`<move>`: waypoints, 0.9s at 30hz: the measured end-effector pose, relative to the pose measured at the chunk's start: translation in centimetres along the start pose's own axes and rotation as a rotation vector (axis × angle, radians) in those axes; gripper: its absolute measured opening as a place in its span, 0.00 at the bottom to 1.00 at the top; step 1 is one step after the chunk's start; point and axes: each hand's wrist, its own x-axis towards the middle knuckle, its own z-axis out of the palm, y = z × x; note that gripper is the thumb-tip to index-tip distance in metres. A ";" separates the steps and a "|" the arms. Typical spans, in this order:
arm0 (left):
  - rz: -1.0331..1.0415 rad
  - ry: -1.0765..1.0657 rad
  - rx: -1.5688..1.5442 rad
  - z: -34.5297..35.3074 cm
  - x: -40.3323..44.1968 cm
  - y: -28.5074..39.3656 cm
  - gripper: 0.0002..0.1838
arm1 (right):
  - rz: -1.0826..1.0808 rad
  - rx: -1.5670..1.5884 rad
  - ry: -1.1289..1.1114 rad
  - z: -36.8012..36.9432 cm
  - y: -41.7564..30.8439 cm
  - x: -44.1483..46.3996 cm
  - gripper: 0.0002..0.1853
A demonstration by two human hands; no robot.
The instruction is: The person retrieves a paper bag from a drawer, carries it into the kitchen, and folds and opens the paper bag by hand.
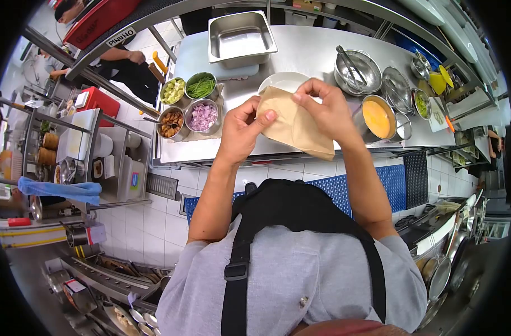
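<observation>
A folded piece of brown paper (292, 126) is held up over the front edge of the steel table; I cannot tell whether it is a napkin or a bag. My left hand (245, 126) pinches its left side, thumb on top. At its upper right, my right hand (324, 106) grips the paper between thumb and fingers. Behind it a white plate (283, 80) is partly hidden. To the left stand metal containers of chopped purple onion (201, 116), cut green pieces (201, 87), pale green chunks (172, 91) and browned pieces (170, 123).
Right of my hands sits a metal pot of orange liquid (378, 119). Behind it are a steel bowl with tongs (358, 71) and a strainer (398, 88). A deep steel pan (241, 38) rests at the back left on a white board (194, 53). Another person (124, 61) stands beyond the left rail.
</observation>
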 end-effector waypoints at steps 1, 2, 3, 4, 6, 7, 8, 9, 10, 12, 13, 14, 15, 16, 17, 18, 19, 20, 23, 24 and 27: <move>-0.047 0.059 0.015 0.1 -0.2 0.0 0.11 | -0.181 -0.247 0.159 0.7 -0.5 0.0 0.08; -0.089 0.115 0.031 0.3 -0.2 0.1 0.11 | -0.365 -0.494 0.323 1.1 -1.0 0.0 0.08; -0.057 0.178 0.104 0.3 -0.3 -0.6 0.10 | -0.338 -0.505 0.315 0.9 -1.5 -0.6 0.10; -0.021 0.245 0.176 0.3 -0.3 -1.3 0.10 | -0.353 -0.494 0.275 1.2 -2.0 -1.1 0.10; 0.035 0.276 0.165 1.1 -0.5 -1.8 0.09 | -0.369 -0.474 0.193 2.1 -2.4 -2.2 0.09; 0.031 0.274 0.159 1.4 -0.7 -1.7 0.09 | -0.400 -0.504 0.200 2.6 -2.0 -2.2 0.10; 0.024 0.272 0.153 1.8 -0.9 -1.7 0.09 | -0.395 -0.521 0.192 2.8 -1.7 -2.3 0.10; 0.026 0.270 0.150 1.9 -1.0 -1.9 0.08 | -0.390 -0.538 0.184 2.9 -1.5 -2.2 0.10; 0.032 0.259 0.155 1.9 -1.1 -1.8 0.08 | -0.387 -0.554 0.176 3.0 -1.5 -2.1 0.10; 0.043 0.240 0.166 1.9 -1.4 -1.4 0.08 | -0.426 -0.609 0.147 2.9 -2.2 -2.1 0.10; 0.081 0.234 0.178 2.0 -1.4 -1.3 0.08 | -0.443 -0.637 0.133 2.9 -2.5 -2.1 0.10; 0.118 0.228 0.189 2.1 -1.4 -1.3 0.08 | -0.463 -0.654 0.119 2.9 -2.5 -2.2 0.09; 0.156 0.223 0.201 2.1 -1.4 -1.3 0.08 | -0.484 -0.670 0.105 2.9 -2.5 -2.1 0.09; 0.168 0.220 0.231 2.0 -1.5 -1.3 0.08 | -0.506 -0.686 0.092 2.9 -2.5 -1.9 0.09; 0.181 0.218 0.262 1.8 -1.6 -1.3 0.08 | -0.486 -0.631 0.061 2.7 -2.2 -1.6 0.09; 0.195 0.216 0.294 1.6 -1.6 -1.3 0.08 | -0.465 -0.575 0.031 2.4 -1.7 -1.3 0.09; 0.183 0.211 0.252 1.5 -1.7 -1.3 0.08 | -0.443 -0.519 0.001 2.3 -1.5 -1.2 0.09; 0.171 0.207 0.210 1.5 -1.8 -1.3 0.07 | -0.459 -0.531 0.003 2.2 -1.4 -1.2 0.09; 0.196 0.245 0.202 1.7 -1.9 -1.5 0.06 | -0.492 -0.570 0.009 2.1 -1.9 -1.1 0.09; 0.216 0.264 0.219 1.8 -1.9 -1.6 0.06 | -0.494 -0.587 0.016 2.2 -2.2 -1.2 0.08; 0.232 0.203 0.194 1.8 -1.5 -2.0 0.06 | -0.466 -0.599 0.039 2.5 -2.5 -1.3 0.08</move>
